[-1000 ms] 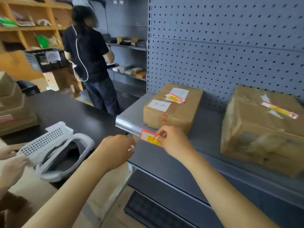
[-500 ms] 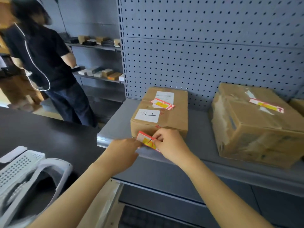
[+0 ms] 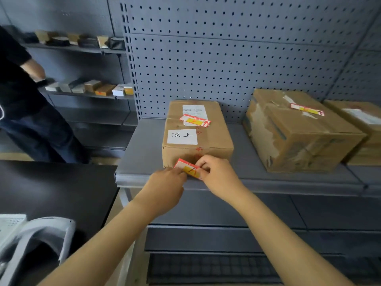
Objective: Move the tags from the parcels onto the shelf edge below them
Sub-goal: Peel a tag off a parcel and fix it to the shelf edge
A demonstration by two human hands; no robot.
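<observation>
From the head view, half a second earlier my hands had held the tag [image 3: 188, 169] at about the same spot against the front of the left parcel [image 3: 198, 131]; by now the view had swung further right, so a third parcel [image 3: 358, 129] showed at the far right and the person in black [image 3: 18, 96] had slid to the left border. The tag had stayed tilted, its left end higher.

My right hand [image 3: 219, 178] pinched the tag's right end between thumb and forefinger. My left hand [image 3: 165, 186] was curled with its fingertips at the tag's lower left edge; I could not tell whether they pinched it or only pressed it. The tag lay between the two grips, just above the shelf edge [image 3: 278, 183], over the parcel's lower front corner. Another tag [image 3: 194, 120] sat on top of that parcel, and one more [image 3: 307, 110] on the middle parcel [image 3: 296, 133].
</observation>
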